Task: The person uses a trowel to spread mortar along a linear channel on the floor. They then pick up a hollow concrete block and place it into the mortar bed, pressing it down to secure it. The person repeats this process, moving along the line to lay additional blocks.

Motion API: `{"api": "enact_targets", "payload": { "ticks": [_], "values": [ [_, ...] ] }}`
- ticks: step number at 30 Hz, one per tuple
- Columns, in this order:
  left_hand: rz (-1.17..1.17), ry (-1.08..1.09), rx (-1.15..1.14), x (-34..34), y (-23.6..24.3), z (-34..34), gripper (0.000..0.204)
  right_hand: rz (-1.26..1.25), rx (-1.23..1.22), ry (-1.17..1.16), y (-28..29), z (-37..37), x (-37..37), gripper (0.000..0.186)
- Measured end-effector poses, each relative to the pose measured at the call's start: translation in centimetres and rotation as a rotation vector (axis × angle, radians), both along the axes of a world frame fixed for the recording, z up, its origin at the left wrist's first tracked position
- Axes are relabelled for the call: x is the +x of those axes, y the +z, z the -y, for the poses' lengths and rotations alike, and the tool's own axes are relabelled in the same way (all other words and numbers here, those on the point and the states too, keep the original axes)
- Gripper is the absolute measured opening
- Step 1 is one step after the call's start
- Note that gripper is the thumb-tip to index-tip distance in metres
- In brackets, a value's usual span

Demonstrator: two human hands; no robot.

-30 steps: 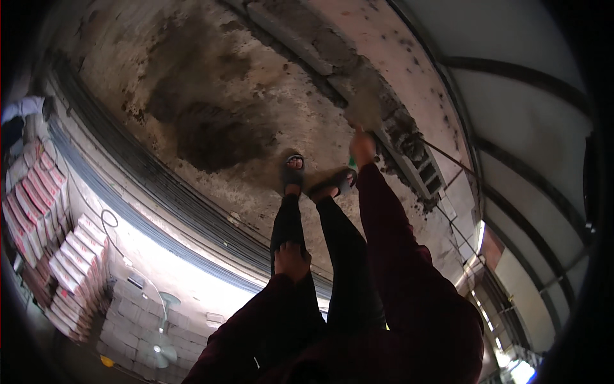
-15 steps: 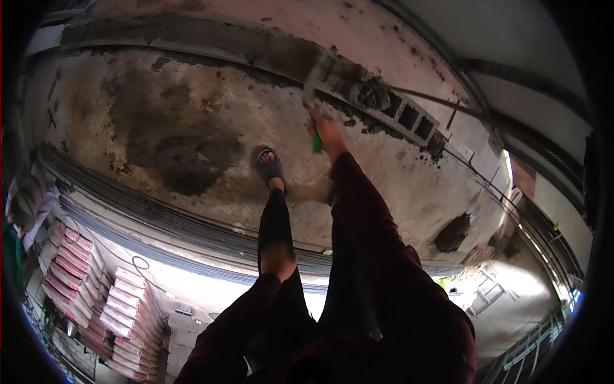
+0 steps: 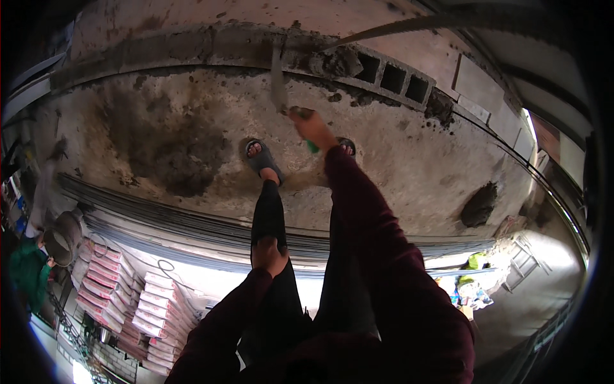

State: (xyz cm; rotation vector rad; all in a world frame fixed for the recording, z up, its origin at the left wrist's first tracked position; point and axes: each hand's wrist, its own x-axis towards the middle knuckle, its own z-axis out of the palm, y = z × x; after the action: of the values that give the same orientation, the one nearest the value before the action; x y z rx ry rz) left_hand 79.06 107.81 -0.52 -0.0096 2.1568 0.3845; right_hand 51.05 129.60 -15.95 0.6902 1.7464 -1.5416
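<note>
My right hand (image 3: 311, 127) is closed around the green handle of a trowel (image 3: 277, 83). The trowel's grey blade extends forward, its tip over a row of concrete blocks (image 3: 243, 50) along the wall. Three open hollows show in the hollow block (image 3: 393, 79) to the right, beside grey mortar (image 3: 336, 63) on top of the row. Lower down, my left hand (image 3: 270, 257) lies on my left knee with nothing in it, its fingers spread over the dark trouser leg.
Dark wet patches mark the concrete floor (image 3: 256, 118); a mortar heap (image 3: 480, 205) lies at right. Long metal bars (image 3: 192, 214) run behind my feet. Stacked sacks (image 3: 109, 281) stand lower left, near a person in green (image 3: 31, 272) beside a round bucket (image 3: 64, 237). A bar (image 3: 396, 27) slants above the blocks.
My right hand and the trowel have moved left along the block row. The view has shifted, bringing the person in green and the bucket further in. My left hand stays on my knee.
</note>
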Motion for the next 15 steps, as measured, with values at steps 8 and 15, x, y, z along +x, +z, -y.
{"api": "enact_targets", "payload": {
  "ticks": [8, 15],
  "values": [
    [0.008, -0.074, -0.017, 0.3, 0.1, -2.0, 0.038, 0.065, 0.119, 0.184, 2.6, -20.8, 5.1, 0.033],
    [0.041, -0.089, -0.034, -0.5, 0.2, -3.1, 0.040, 0.112, -0.016, -0.138, 1.0, -17.3, 5.5, 0.029]
  ]
}}
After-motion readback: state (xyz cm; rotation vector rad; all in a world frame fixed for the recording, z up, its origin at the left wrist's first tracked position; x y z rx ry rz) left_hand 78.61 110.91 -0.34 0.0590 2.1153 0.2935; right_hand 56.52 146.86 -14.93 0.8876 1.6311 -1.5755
